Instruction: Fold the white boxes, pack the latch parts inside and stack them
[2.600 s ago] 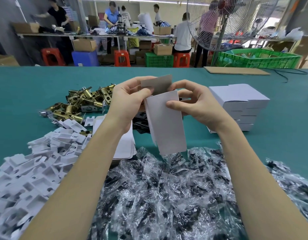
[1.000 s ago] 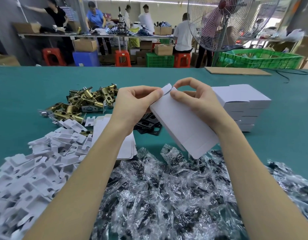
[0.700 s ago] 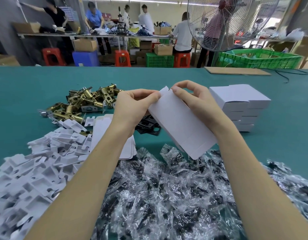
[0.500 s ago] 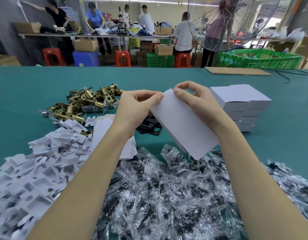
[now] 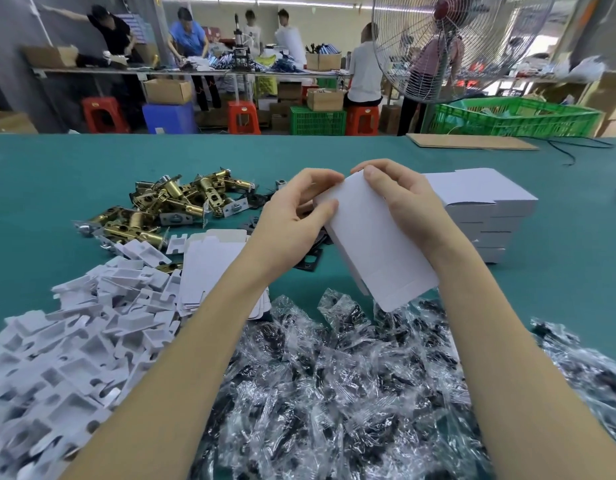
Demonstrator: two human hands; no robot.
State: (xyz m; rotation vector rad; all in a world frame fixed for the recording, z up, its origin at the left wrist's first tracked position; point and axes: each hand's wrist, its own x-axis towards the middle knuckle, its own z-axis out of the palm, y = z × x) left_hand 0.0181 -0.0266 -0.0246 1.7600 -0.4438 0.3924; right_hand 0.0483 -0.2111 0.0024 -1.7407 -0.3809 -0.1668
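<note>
Above the green table both hands hold one white box, tilted with its far end up. My left hand grips its left edge, thumb on the top face. My right hand curls over the far right corner, fingertips pressing the end flap down. Brass latch parts lie in a heap at the left. A stack of folded white boxes stands to the right. Flat box blanks lie under my left forearm.
White cardboard inserts are piled at the near left. Clear bags of black hardware cover the near table. Black plates lie under the box. A fan, a green crate and several people at benches are beyond the table.
The raised end flap has been folded down and tucked in. The box has tilted to the right and the hands have closed on its far end.
</note>
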